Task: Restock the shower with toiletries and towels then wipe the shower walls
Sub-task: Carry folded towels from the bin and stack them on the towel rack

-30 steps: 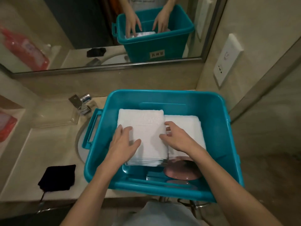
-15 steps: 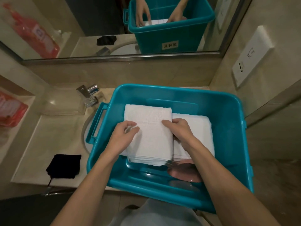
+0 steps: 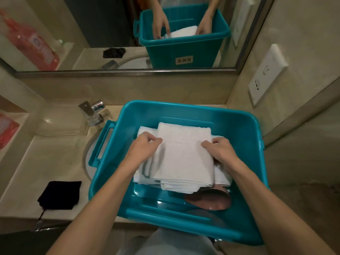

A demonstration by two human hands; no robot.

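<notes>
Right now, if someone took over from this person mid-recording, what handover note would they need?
Left hand: fingers pinch the left edge of the top white towel.
Right hand: fingers pinch its right edge.
Things: the towel is held over more folded towels inside the teal bin, which sits on the counter over the basin. A pink object lies in the bin's near end; what it is cannot be told. A black cloth lies on the counter.
Done: top towel gripped.
Left: carry towels and toiletries to the shower, then wipe its walls.
</notes>
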